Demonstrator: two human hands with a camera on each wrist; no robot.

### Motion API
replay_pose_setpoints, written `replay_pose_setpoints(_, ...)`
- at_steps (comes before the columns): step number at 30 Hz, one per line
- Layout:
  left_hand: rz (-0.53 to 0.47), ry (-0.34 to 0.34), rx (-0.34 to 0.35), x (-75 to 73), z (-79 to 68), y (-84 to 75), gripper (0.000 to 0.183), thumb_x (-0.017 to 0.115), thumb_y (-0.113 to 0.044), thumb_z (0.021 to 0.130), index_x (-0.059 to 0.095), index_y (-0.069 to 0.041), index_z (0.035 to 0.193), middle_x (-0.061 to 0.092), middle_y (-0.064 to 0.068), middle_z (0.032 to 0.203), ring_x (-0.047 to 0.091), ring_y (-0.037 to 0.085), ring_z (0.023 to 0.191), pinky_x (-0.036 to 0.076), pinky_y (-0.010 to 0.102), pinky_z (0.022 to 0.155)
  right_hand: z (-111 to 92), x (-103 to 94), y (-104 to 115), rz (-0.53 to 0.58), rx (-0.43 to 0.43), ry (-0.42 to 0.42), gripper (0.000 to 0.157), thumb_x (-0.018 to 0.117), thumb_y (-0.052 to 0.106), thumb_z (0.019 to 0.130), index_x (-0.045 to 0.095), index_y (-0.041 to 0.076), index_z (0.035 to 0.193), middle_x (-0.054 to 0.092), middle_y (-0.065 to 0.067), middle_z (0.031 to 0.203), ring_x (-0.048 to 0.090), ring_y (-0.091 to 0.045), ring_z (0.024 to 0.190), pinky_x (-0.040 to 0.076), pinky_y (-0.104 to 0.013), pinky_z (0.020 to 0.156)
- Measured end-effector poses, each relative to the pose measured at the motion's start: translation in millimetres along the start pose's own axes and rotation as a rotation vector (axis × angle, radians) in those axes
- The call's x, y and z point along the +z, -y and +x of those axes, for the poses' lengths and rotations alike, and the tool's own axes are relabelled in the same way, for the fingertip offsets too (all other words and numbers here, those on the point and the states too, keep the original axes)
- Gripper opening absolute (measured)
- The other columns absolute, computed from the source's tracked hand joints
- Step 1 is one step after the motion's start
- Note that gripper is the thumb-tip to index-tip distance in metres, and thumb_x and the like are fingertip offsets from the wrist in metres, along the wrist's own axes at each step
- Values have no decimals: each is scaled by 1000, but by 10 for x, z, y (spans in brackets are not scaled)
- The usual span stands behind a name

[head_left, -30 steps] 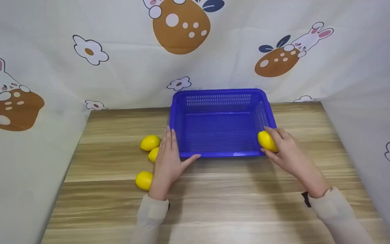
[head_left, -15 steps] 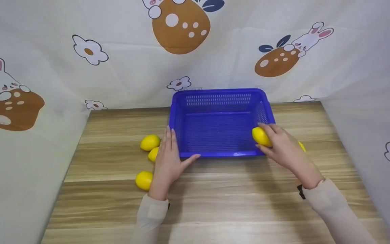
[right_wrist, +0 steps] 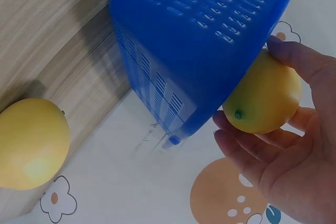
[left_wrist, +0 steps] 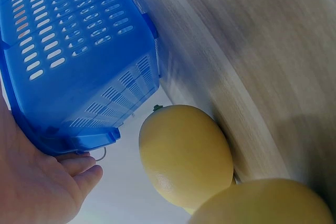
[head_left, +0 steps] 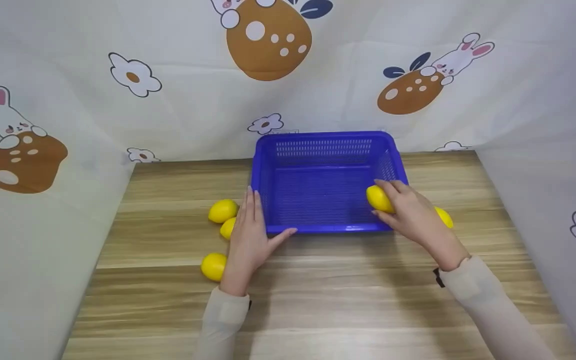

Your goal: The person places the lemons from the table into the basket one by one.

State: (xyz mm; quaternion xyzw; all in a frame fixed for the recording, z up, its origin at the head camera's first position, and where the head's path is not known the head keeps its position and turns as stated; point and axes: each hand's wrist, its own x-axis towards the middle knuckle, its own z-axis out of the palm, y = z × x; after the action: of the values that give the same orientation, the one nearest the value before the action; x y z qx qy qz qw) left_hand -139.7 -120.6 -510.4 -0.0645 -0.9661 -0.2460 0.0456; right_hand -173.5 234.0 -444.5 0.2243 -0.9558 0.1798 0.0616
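Observation:
A blue slotted plastic basket [head_left: 323, 195] stands on the wooden table, with no fruit on its floor. My right hand [head_left: 410, 212] grips a yellow lemon [head_left: 380, 199] between thumb and fingers, above the basket's front right corner. In the right wrist view the held lemon [right_wrist: 262, 95] shows its green stem end beside the basket rim. My left hand [head_left: 250, 240] rests along the basket's left rim, fingers straight, its thumb spread along the front edge. Left of that hand lie three lemons [head_left: 223, 211], two of them partly covered by it.
Another lemon [head_left: 444, 217] lies on the table right of the basket, partly behind my right hand. Printed cloth [head_left: 188, 100] with rabbits and flowers hangs behind the table and along both sides. The wooden tabletop [head_left: 328, 300] extends in front of the basket.
My right hand has moved left with its lemon, from the basket's right rim to over its inside. The lemon on the right has come into view. The left hand stays put.

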Motion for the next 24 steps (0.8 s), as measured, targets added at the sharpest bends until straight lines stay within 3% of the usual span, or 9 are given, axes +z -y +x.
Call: replay_pose_setpoints(24,5,-19,11,20,-10,18,122,64,-76,91,16,9,165,4,25,175,17,40,162,22,53,131,138,202,-91,-11,7,66,64,83,22,93,56,-5,144,65,-32,124,67,-47,106,58,-63,93)
